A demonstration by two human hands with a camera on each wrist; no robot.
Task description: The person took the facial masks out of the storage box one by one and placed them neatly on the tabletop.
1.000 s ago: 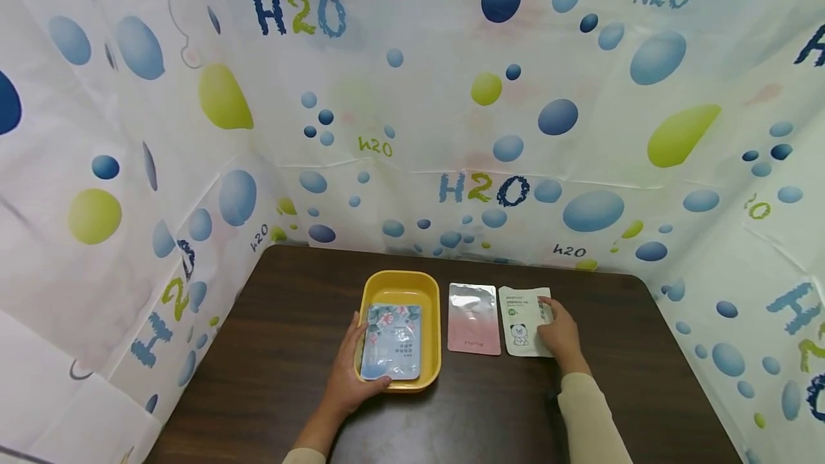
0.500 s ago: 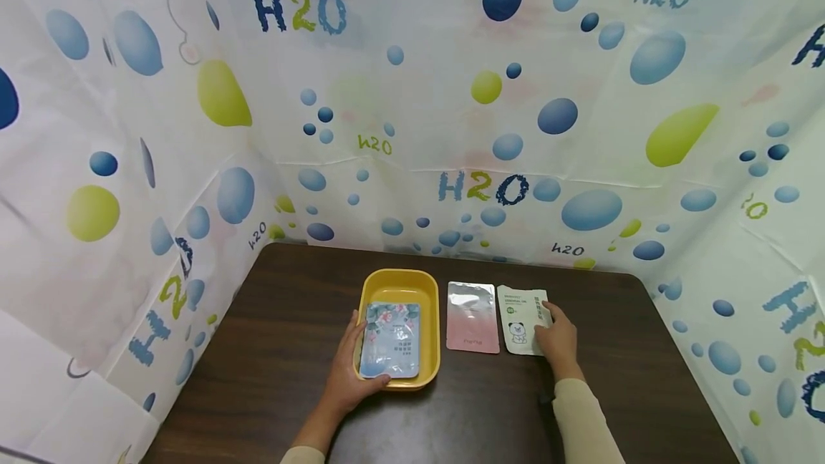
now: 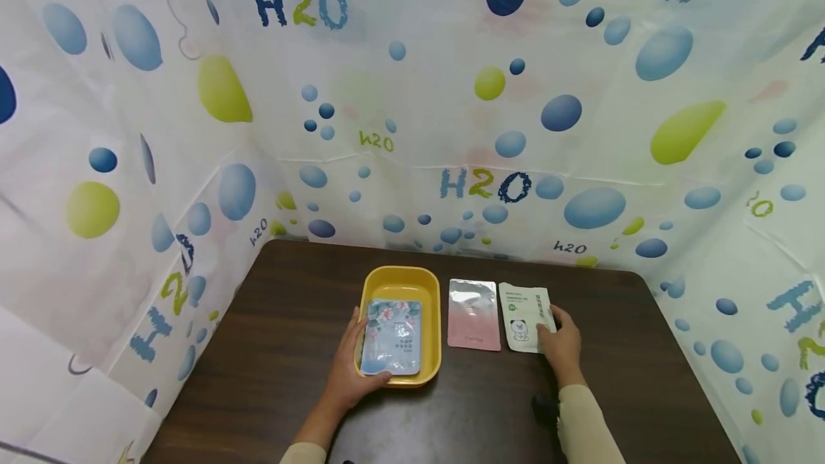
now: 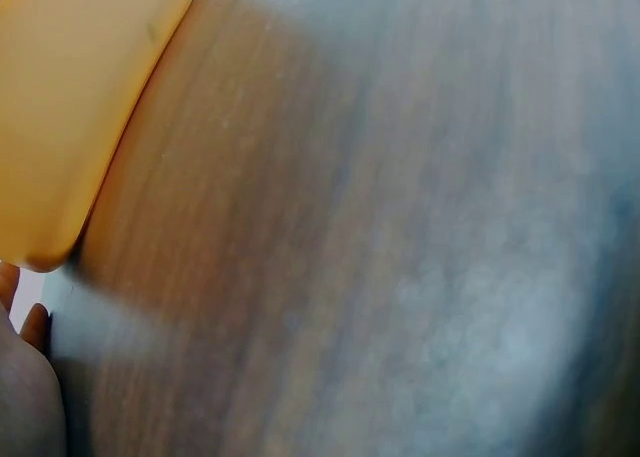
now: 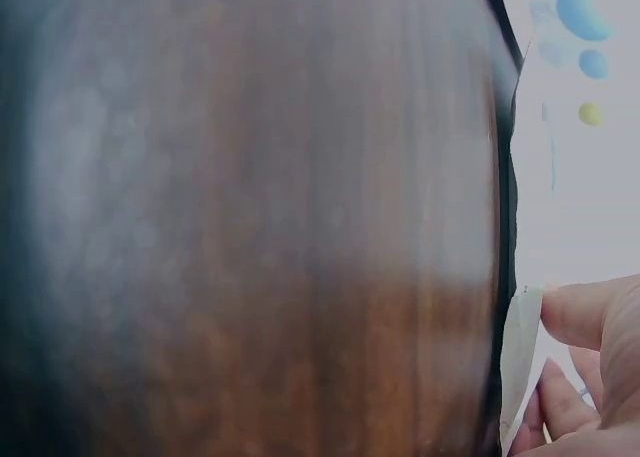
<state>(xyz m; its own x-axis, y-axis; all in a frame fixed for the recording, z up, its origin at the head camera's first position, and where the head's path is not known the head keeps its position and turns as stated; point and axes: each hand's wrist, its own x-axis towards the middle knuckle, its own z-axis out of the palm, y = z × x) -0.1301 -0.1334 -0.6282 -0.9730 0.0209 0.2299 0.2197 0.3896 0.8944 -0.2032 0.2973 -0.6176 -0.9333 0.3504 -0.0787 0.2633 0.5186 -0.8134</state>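
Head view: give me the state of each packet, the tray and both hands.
Yellow tray: upright, gripped
Blue packet: printed side up inside the tray
Pink-silver packet: lying flat, untouched
White bear packet: held at its right edge
Left hand: holding the tray's near left corner
Right hand: pinching the white bear packet

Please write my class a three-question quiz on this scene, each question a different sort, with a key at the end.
1. Fill in: the pink-and-silver packet lies ____ the yellow tray and the pale packet with a cartoon animal.
2. Which packet does the right grip hold?
3. True or false: the floral packet lies outside the tray.

Key:
1. between
2. the pale packet
3. False; the floral packet lies inside it.
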